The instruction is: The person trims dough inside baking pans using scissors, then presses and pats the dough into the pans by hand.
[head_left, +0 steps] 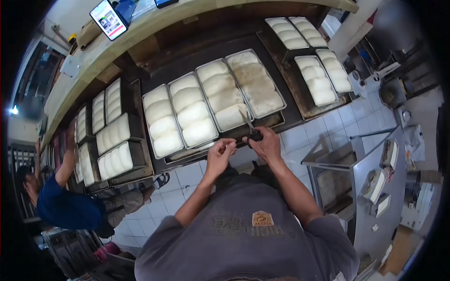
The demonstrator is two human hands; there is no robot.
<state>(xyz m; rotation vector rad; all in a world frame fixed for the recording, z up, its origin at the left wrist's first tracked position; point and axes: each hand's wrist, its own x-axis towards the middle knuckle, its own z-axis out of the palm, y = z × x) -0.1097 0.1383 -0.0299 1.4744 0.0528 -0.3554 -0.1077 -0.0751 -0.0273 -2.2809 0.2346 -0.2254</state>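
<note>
Scissors [251, 128] in right hand [268, 145]

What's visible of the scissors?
The scissors have slim, grey, metal-looking blades, spread apart in a narrow V, and dark handles, partly hidden by the right hand gripping them. The blades point away from the wearer, at the near end of the pale dough. Whether the tips touch anything is unclear.

Middling indoor light; pale dough [190, 114] reads brightest, surroundings dimmer. Phone screen [108, 19] glows far left; hard white light [14, 110] flares at left edge. Fisheye bends wooden ledge [154, 25] into an arc; black corners. Smeared blur patches far right and left.
</note>
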